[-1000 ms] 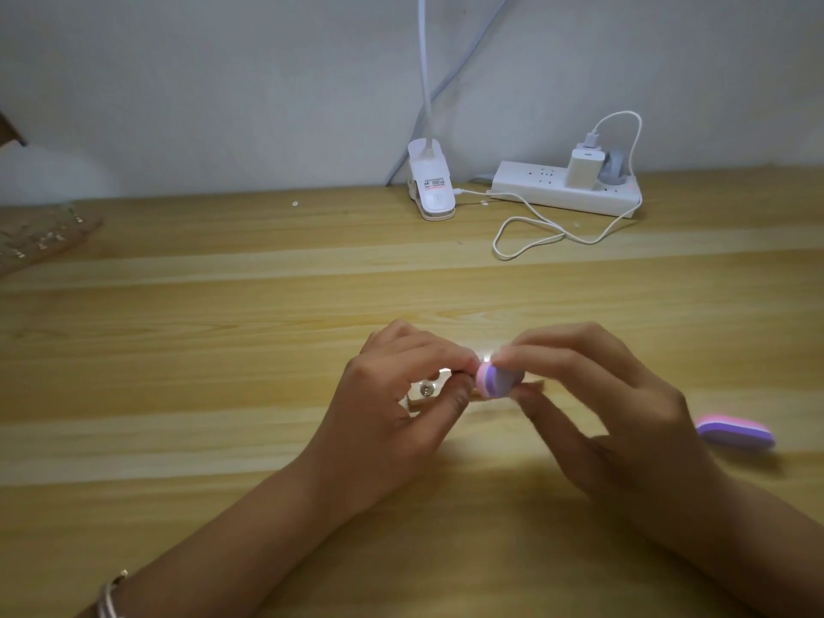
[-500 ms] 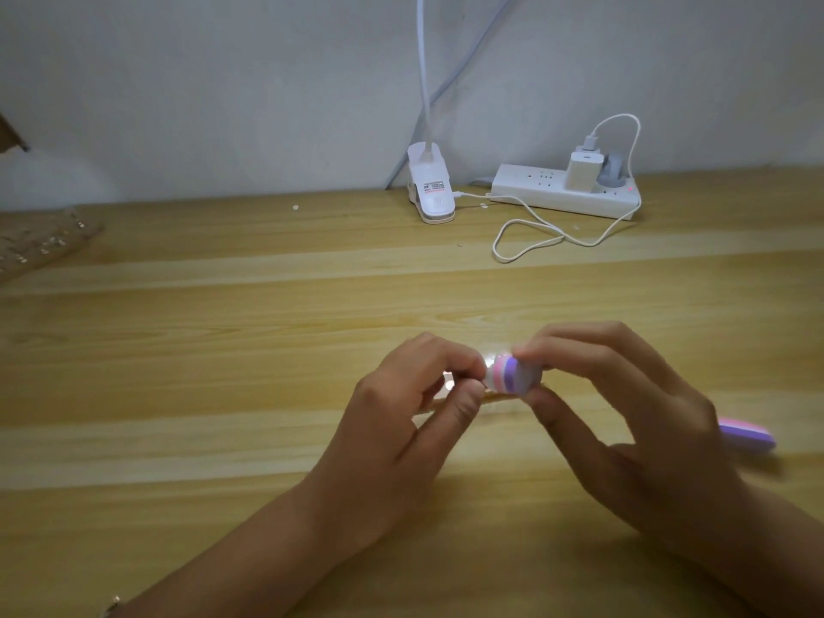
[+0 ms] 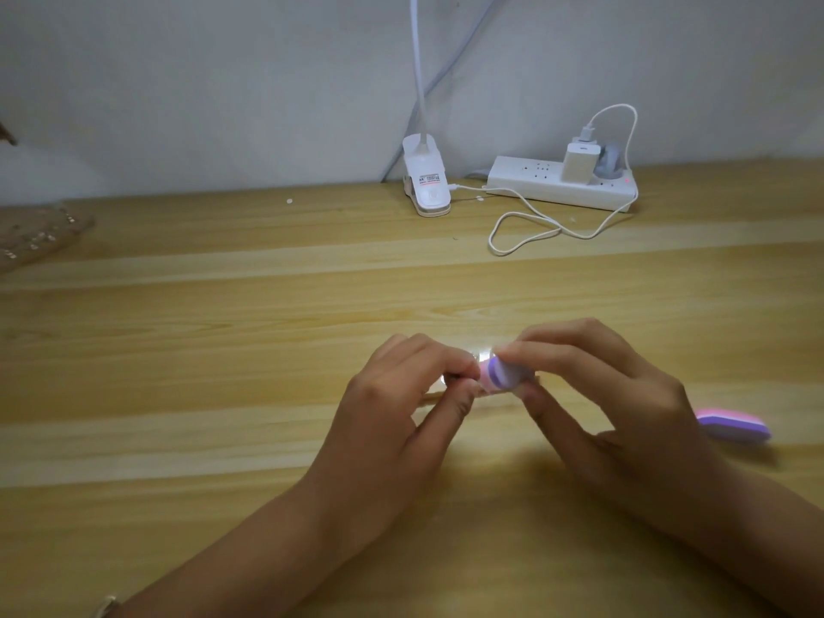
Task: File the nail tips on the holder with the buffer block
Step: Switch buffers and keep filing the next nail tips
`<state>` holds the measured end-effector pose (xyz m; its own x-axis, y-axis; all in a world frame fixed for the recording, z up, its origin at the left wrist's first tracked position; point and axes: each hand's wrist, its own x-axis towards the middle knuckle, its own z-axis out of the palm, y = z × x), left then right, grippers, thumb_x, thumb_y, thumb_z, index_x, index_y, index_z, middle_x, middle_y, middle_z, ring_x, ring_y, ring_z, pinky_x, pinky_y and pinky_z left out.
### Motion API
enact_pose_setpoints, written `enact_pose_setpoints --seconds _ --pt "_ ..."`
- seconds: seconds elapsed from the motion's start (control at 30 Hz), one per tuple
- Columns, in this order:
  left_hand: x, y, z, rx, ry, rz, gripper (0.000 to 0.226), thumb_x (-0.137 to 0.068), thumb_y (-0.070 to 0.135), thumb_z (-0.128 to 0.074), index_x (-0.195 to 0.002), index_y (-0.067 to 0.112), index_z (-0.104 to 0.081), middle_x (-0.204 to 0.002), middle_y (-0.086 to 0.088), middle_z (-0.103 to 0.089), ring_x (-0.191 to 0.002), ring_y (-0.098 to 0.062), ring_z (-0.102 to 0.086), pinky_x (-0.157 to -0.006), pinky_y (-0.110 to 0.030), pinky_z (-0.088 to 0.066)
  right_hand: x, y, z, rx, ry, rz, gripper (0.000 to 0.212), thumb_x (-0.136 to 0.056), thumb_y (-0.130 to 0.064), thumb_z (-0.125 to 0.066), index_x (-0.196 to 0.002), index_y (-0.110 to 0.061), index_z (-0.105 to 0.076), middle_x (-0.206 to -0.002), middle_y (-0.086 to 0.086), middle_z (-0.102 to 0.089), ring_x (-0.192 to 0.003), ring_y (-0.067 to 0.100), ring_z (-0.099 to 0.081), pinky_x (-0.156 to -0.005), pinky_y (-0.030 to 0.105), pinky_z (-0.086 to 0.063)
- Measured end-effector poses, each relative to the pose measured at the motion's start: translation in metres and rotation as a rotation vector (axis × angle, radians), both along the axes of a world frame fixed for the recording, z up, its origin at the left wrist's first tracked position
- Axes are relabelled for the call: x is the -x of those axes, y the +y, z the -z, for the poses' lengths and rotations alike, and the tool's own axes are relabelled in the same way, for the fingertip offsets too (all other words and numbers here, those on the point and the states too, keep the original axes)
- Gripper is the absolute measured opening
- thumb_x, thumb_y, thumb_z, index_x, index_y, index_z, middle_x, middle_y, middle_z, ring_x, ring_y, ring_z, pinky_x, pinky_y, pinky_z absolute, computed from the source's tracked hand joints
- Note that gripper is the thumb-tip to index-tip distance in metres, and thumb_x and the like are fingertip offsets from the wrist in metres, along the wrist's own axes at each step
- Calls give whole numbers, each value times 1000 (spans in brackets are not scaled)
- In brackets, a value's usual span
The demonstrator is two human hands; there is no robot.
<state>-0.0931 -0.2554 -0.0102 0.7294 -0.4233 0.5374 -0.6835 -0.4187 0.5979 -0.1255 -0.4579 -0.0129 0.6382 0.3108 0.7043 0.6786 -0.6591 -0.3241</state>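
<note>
My right hand (image 3: 624,403) pinched the buffer block (image 3: 637,374), curled fingertips above and thumb below. The block's striped end was pressed toward the left hand (image 3: 401,408), which pinched the small holder (image 3: 447,379) just left of the block. Those fingers hid most of the holder, and I could not tell which nail tip met the block.

I judged the filing stroke itself to be in hand. The next move called for short, light passes with the holder steady, then a turn to a fresh tip.

Right of the buffer block, a second block (image 3: 733,425) lay on the table (image 3: 223,327). Well beyond the buffer block stood a clip lamp (image 3: 427,189) and a power strip (image 3: 535,182) with a looped cable (image 3: 526,236). None of these lay in the stroke's way.
</note>
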Motion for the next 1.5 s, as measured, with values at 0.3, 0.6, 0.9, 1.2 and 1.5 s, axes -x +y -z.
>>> enact_pose_setpoints --seconds 0.3,0.6,0.9,1.2,1.5 --pt "-2 -1 1 -5 -10 6 9 -91 17 -58 -90 13 -66 -83 11 -59 -78 2 -45 -71 -15 -34 -1 -2 0 17 3 17 23 -89 1 -66 -111 -1 -72 -106 10 -66 -98 24 -66 -86 33 -52" --pt "-3 -2 1 -14 -2 5 8 -89 15 -61 -91 12 -68 -83 12 -59 -77 4 -44 -71 -13 -34 -1 -1 1 29 -4 10 22 -94 -4 -62 -113 -3 -72 -108 8 -66 -99 22 -65 -90 28 -50" --pt "-1 0 0 -20 4 21 7 -90 13 -63 -91 10 -68 -81 15 -54 -75 4 -43 -70 -13 -32 -1 0 2 22 -15 8 23 -91 0 -66 -113 -3 -72 -108 7 -66 -99 22 -65 -90 26 -49" --pt "0 2 -3 60 62 36 5 -90 15 -62 -87 13 -66 -82 22 -55 -73 3 -48 -68 -7 -33 -12 -15 -5 -103 -17 168 21 -86 -2 -70 -107 -4 -70 -99 4 -67 -84 21 -64 -81 33 -51" --pt "3 4 0 124 166 134 7 -94 15 -62 -94 14 -68 -81 13 -65 -63 -6 -54 -58 -12 -37 0 -4 0 -31 57 -26 19 -83 -9 -59 -98 0 -63 -96 3 -58 -84 12 -54 -70 28 -49"
